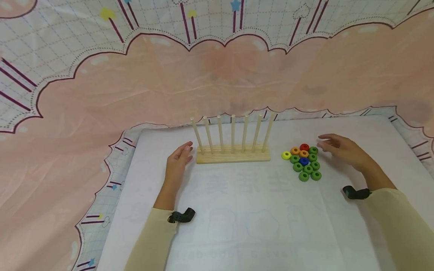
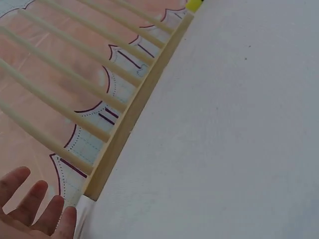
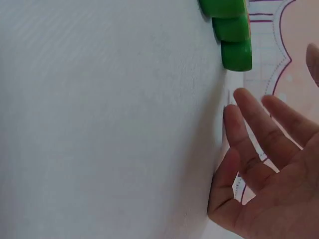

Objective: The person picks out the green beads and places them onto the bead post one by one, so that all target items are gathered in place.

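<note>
A wooden rack point(image 1: 233, 157) with a row of several upright pegs stands toward the back of the white table. My left hand point(image 1: 178, 158) is beside its left end, fingers relaxed and holding nothing; the left wrist view shows the fingertips point(image 2: 65, 219) close to the end of the base point(image 2: 117, 142). Bare pegs rise from it. To the rack's right lies a cluster of ring beads: several green ones point(image 1: 307, 169), two orange, one red point(image 1: 304, 147), one blue point(image 1: 303, 161) and one yellow point(image 1: 286, 155). My right hand point(image 1: 344, 150) is just right of the beads, fingers loosely extended, with nothing in it.
The white table point(image 1: 237, 218) spreads in front of the rack and beads. Behind and to the left hangs a pink and white patterned cloth point(image 1: 169, 82). A dark wrist camera point(image 1: 183, 215) sits on the left sleeve, another point(image 1: 356, 192) on the right.
</note>
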Demonstrator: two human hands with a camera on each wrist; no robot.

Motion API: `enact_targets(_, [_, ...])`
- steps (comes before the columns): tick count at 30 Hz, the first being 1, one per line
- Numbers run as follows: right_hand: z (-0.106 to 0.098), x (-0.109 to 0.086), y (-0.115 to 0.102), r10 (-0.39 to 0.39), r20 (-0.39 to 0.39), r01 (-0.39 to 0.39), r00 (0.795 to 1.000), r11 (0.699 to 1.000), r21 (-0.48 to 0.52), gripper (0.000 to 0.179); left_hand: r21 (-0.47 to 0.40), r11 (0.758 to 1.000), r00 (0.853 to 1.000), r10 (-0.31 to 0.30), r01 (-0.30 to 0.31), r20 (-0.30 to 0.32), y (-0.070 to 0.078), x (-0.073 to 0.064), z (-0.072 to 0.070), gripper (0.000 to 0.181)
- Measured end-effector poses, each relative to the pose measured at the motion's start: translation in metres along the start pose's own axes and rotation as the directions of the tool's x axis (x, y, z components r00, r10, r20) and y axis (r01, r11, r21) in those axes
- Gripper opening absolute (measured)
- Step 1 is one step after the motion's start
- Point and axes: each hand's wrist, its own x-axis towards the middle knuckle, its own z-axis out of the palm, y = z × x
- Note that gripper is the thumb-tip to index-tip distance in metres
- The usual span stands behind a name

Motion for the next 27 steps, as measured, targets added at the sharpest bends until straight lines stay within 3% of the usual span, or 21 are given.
enact_targets(4, [-0.002,0.005,0.000,-0.025,0.070,0.023,0.997,1.000,0.019,0.076,0.015,1.000,0.999,-0.004,0.005,-0.033,-0.010,0.007,0.005,0.047])
enact_targets(8, [-0.007,0.008,0.002,-0.079,0.116,0.078,0.990,0.997,0.012,0.065,0.124,0.992,0.999,0.023,-0.017,-0.049,-0.015,0.013,0.006,0.042])
enact_targets(10, [-0.008,0.009,0.003,-0.091,0.136,0.091,0.986,0.996,0.002,0.061,0.219,0.975,0.998,0.057,-0.047,-0.039,-0.017,0.014,0.006,0.041])
enact_targets(13, [-0.010,0.012,0.004,-0.094,0.163,0.096,0.982,0.995,-0.009,0.057,0.365,0.926,0.993,0.114,-0.099,-0.020,-0.019,0.014,0.004,0.038])
enact_targets(16, [-0.012,0.012,0.005,-0.083,0.171,0.088,0.982,0.996,-0.023,0.056,0.454,0.881,0.989,0.147,-0.134,0.007,-0.022,0.015,0.003,0.037])
enact_targets(21, [-0.011,0.011,0.002,-0.047,0.163,0.053,0.986,0.998,-0.033,0.058,0.491,0.857,0.987,0.138,-0.158,0.076,-0.026,0.016,0.001,0.036])
enact_targets(27, [-0.008,0.011,0.000,-0.032,0.145,0.034,0.989,0.999,-0.010,0.055,0.536,0.829,0.987,0.135,-0.160,0.087,-0.028,0.017,0.001,0.039])
